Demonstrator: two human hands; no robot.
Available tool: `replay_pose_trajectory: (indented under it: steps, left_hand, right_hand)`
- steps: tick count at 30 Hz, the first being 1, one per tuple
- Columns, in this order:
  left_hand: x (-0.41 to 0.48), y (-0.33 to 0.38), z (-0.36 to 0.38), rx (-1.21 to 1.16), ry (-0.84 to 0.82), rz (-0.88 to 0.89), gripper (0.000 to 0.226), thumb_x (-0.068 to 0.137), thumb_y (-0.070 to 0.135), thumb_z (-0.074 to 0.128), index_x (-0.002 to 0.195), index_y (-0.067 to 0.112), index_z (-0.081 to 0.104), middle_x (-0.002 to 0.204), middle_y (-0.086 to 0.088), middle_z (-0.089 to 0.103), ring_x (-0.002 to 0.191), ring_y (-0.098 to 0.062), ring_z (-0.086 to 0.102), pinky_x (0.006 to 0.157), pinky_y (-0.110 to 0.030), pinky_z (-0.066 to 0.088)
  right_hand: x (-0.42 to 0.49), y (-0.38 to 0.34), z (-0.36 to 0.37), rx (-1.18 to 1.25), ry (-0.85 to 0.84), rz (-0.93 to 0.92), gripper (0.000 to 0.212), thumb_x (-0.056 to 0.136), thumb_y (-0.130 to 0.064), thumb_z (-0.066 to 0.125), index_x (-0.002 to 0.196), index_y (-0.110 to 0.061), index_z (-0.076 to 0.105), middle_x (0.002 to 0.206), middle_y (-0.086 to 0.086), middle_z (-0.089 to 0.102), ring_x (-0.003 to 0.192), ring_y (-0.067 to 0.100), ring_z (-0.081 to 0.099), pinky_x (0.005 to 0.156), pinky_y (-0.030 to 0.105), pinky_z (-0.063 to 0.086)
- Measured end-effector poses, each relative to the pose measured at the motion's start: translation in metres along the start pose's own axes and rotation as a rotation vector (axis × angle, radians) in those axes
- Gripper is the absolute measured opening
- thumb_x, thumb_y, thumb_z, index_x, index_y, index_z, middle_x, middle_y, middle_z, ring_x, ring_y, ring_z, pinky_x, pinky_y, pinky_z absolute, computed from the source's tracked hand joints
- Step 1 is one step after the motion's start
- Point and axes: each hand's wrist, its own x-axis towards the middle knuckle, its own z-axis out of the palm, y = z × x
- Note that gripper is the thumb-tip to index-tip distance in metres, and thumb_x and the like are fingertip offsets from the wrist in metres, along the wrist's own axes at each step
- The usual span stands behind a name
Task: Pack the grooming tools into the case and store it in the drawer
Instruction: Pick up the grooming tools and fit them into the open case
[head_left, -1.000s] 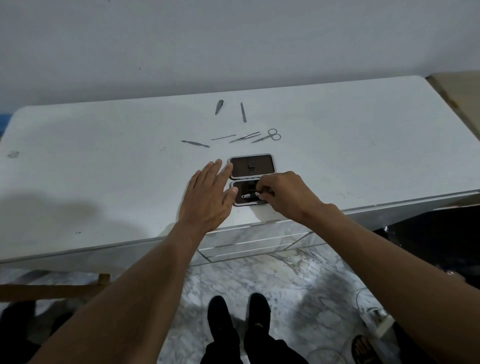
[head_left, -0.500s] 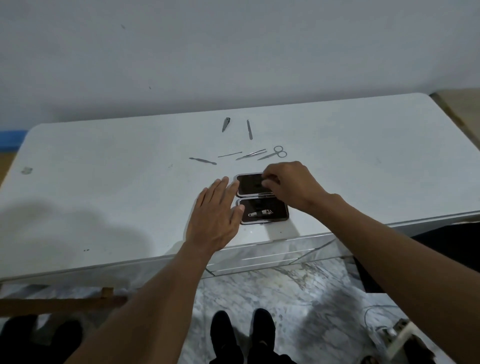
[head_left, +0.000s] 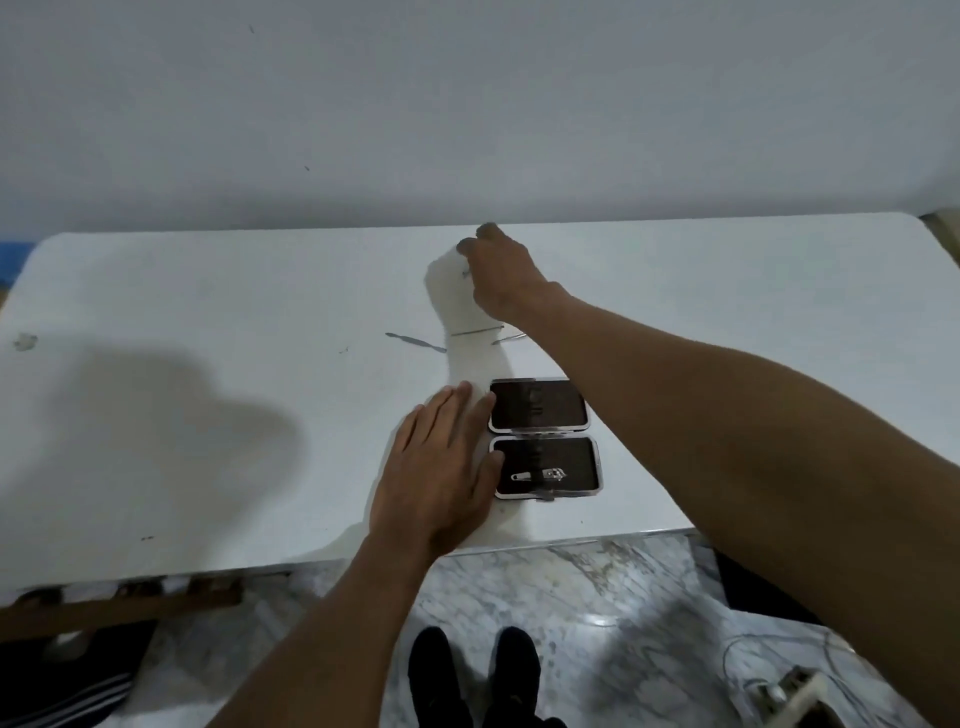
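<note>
The grooming case (head_left: 543, 438) lies open near the front edge of the white table (head_left: 208, 322), its two dark halves side by side. A small nail clipper (head_left: 540, 474) sits in the near half. My left hand (head_left: 441, 473) rests flat on the table, fingers spread, touching the case's left side. My right hand (head_left: 498, 273) is stretched far over the table, fingers curled down over the spot where two tools lay; whether it grips one is hidden. A flat metal tool (head_left: 415, 340), a thin pin (head_left: 475, 331) and tweezers (head_left: 509, 338) lie between hand and case.
A wall rises right behind the table. Below the front edge are a marble floor (head_left: 571, 582), my black-socked feet (head_left: 472, 670), a wooden bar (head_left: 119, 605) at left and cables with a white plug (head_left: 795, 686) at right.
My right hand left the case and reached away to the far tools, its arm now covering the scissors. The left hand stayed beside the case. The camera tilted down.
</note>
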Motion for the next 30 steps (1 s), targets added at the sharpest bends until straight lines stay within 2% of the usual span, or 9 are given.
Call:
replay_pose_trajectory:
  steps: [6,9,11,14,16,20,23,27,30]
  left_hand:
    - [0.0,0.0,0.001,0.014,-0.008,-0.005,0.057,0.099,0.046,0.031,0.151,0.022,0.029,0.157,-0.008,0.034,0.146,-0.025,0.028,0.119,-0.042,0.025]
    - [0.001,0.0,0.001,0.032,-0.012,-0.004,0.057,0.099,0.047,0.03,0.151,0.022,0.029,0.157,-0.008,0.034,0.146,-0.025,0.029,0.118,-0.043,0.026]
    - [0.001,0.0,0.001,0.045,-0.014,-0.011,0.058,0.099,0.047,0.029,0.152,0.023,0.027,0.158,-0.008,0.033,0.146,-0.025,0.028,0.118,-0.043,0.026]
    - [0.001,0.001,0.001,0.068,-0.015,-0.018,0.058,0.1,0.047,0.027,0.153,0.022,0.026,0.159,-0.007,0.031,0.147,-0.024,0.027,0.119,-0.043,0.026]
    - [0.001,0.003,0.001,0.067,-0.002,-0.018,0.057,0.1,0.046,0.028,0.152,0.022,0.028,0.158,-0.007,0.033,0.146,-0.023,0.028,0.119,-0.042,0.026]
    - [0.0,0.003,0.0,0.053,0.048,-0.009,0.056,0.097,0.043,0.032,0.147,0.019,0.04,0.152,-0.007,0.043,0.142,-0.023,0.037,0.116,-0.042,0.031]
    - [-0.001,0.003,0.001,0.057,0.064,0.011,0.058,0.096,0.044,0.031,0.146,0.018,0.042,0.151,-0.008,0.044,0.141,-0.024,0.038,0.116,-0.042,0.033]
    - [-0.001,0.001,0.001,0.073,0.069,0.026,0.059,0.096,0.046,0.031,0.147,0.017,0.04,0.152,-0.008,0.043,0.141,-0.025,0.037,0.115,-0.041,0.03]
    - [0.001,0.001,0.002,0.075,0.066,0.029,0.059,0.096,0.045,0.033,0.148,0.018,0.038,0.152,-0.009,0.042,0.141,-0.026,0.037,0.116,-0.042,0.03]
  right_hand:
    - [0.014,0.006,0.012,-0.06,0.049,-0.008,0.028,0.086,0.007,0.047,0.109,-0.001,0.063,0.112,0.019,0.051,0.102,0.036,0.057,0.083,0.036,0.048]
    - [0.011,0.007,0.009,-0.085,0.082,-0.003,0.028,0.084,0.01,0.045,0.105,0.002,0.061,0.094,0.014,0.041,0.096,0.039,0.058,0.07,0.033,0.039]
    - [0.007,0.008,0.007,-0.084,0.087,-0.002,0.028,0.083,0.011,0.043,0.105,0.002,0.059,0.096,0.017,0.045,0.095,0.039,0.058,0.068,0.034,0.037]
    - [-0.004,0.007,0.005,-0.055,0.072,0.011,0.023,0.086,0.007,0.042,0.102,0.003,0.057,0.113,0.021,0.049,0.093,0.037,0.056,0.068,0.033,0.034]
    - [-0.011,0.005,0.002,0.019,0.078,0.052,0.022,0.085,0.002,0.042,0.099,0.004,0.058,0.11,0.02,0.055,0.089,0.037,0.054,0.069,0.032,0.033]
    - [-0.046,0.006,-0.012,0.257,0.097,0.098,0.026,0.085,-0.006,0.047,0.099,-0.005,0.069,0.099,0.014,0.07,0.091,0.032,0.063,0.07,0.029,0.044]
    - [-0.095,0.018,-0.018,0.54,0.07,0.175,0.018,0.087,-0.014,0.057,0.097,-0.019,0.071,0.087,0.007,0.072,0.077,0.023,0.068,0.072,0.03,0.056]
    - [-0.152,0.033,-0.019,1.07,0.013,0.383,0.011,0.087,0.0,0.063,0.094,-0.003,0.071,0.075,0.014,0.065,0.068,0.023,0.064,0.068,0.029,0.06]
    - [-0.183,0.044,-0.019,1.262,0.014,0.458,0.012,0.087,0.005,0.061,0.097,0.003,0.069,0.077,0.015,0.063,0.069,0.023,0.061,0.062,0.022,0.057]
